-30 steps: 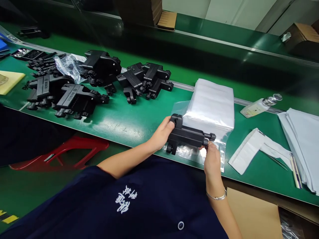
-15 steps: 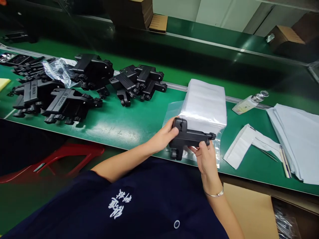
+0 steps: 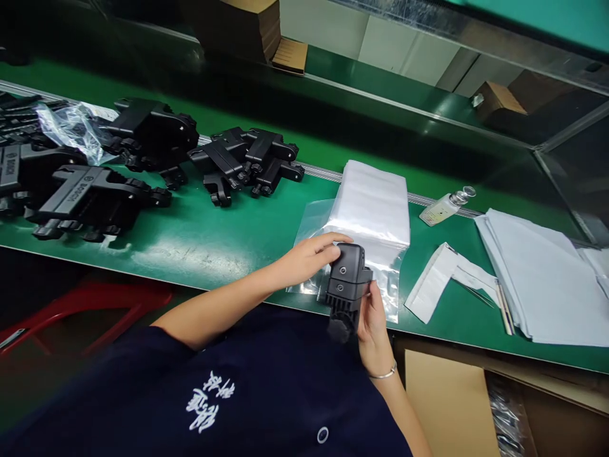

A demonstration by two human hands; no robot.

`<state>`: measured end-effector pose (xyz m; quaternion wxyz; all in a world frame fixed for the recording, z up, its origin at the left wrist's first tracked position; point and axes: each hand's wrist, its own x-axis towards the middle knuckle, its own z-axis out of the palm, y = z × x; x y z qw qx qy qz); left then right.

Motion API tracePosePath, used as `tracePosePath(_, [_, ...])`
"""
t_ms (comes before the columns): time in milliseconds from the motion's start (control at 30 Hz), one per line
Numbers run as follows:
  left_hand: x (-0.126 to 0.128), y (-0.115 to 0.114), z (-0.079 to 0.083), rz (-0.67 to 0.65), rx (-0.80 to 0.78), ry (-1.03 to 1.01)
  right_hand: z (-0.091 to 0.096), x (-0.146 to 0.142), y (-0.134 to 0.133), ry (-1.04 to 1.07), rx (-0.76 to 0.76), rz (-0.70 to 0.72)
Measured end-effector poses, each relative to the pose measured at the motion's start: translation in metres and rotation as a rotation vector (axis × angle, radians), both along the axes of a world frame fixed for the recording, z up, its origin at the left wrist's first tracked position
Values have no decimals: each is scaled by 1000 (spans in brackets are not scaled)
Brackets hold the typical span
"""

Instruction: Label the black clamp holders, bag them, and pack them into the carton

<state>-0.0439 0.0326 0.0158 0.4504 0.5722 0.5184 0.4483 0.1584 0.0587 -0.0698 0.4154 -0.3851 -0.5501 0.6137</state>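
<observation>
Between both hands is a black plastic clamp bracket (image 3: 349, 273), held above the front edge of the green bench. Its end with two round screw holes faces me, and a ribbed knob hangs at its lower side. My left hand (image 3: 316, 255) grips its upper left corner with thumb and fingers. On the right side, my right hand (image 3: 373, 317) is closed around it, the fingers partly hidden behind the bracket. Just beyond lies a stack of clear plastic bags (image 3: 373, 197).
Similar black brackets (image 3: 257, 158) lie piled along the left, some grey-topped ones (image 3: 71, 193) marked BOSCH. To the right are a pump bottle (image 3: 442, 208), a folded white cloth (image 3: 432, 285), tweezers and white sheets (image 3: 542, 279). A red stool (image 3: 118, 311) stands below left.
The bracket has been turned from lying sideways to end-on, its screw-hole end now facing me. My right hand has shifted its hold closer to my left. The view has swung slightly right.
</observation>
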Motion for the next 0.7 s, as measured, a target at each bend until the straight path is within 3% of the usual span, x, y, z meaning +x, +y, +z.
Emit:
tracePosePath(100, [-10,-18,-2,-163,56,114,5,14,2,166,20,-108])
tracePosePath(233, [-20,-34,-10,-131,130,182,16,28,3,150,162,-91])
tracePosePath(333, [-18,-36,-14,-69,5,-51,25,33,7,97,90,9])
tracePosePath(500, [-7,-35,-30,20,-389,-698,38,28,17,108,-54,59])
tracePosePath(600, [-2,-37,-42,87,-607,-869,43,19,17,71,-109,34])
tracePosePath(700, [-1,-37,-48,164,-715,-939,45,12,16,67,-121,16])
